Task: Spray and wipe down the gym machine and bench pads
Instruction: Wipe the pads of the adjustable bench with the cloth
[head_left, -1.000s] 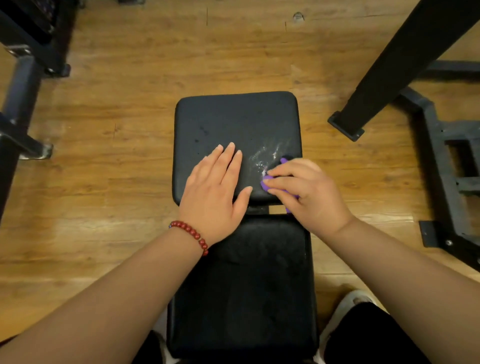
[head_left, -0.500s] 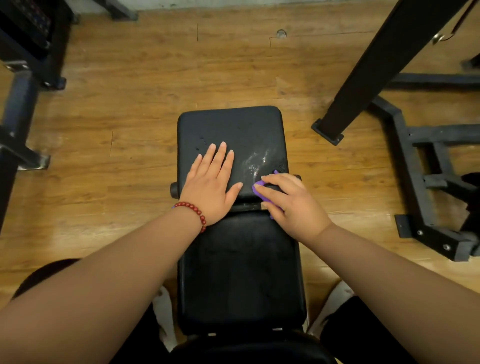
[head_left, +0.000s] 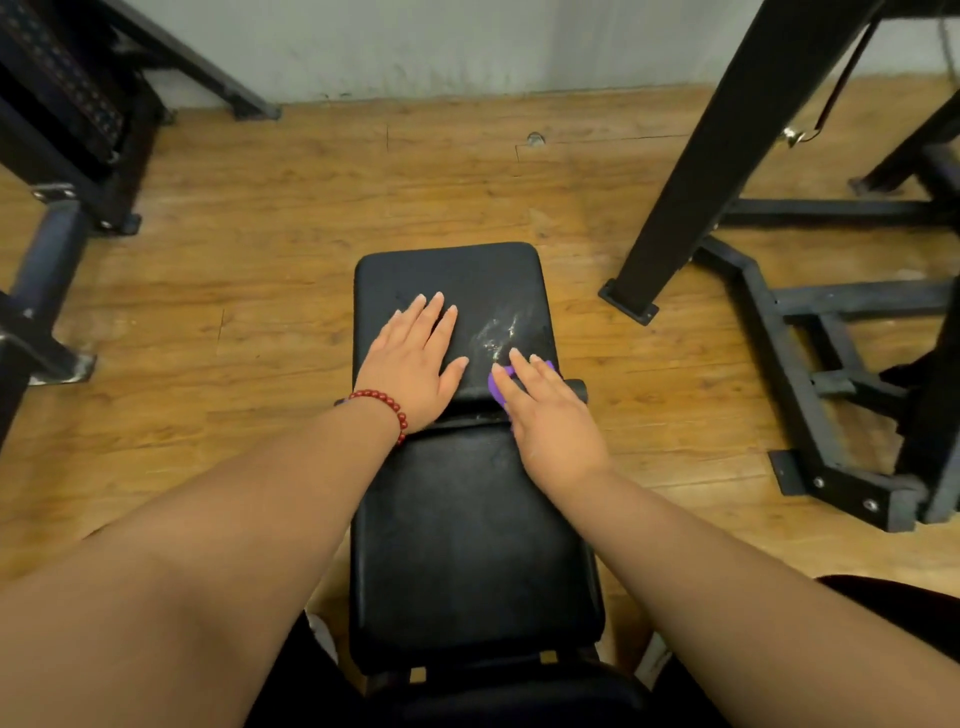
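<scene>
We see the purple cloth (head_left: 500, 387) under our right hand (head_left: 550, 421), which presses it with flat fingers on the far bench pad (head_left: 467, 273). Just beyond the fingertips is a wet patch (head_left: 501, 332). Our left hand (head_left: 413, 364) lies open beside it.

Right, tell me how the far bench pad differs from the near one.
The far pad carries a wet, foamy smear; the near pad shows none. The left hand lies flat on the far pad, and the right hand, over a purple cloth, spans the gap onto the near pad. Both are black.
</scene>
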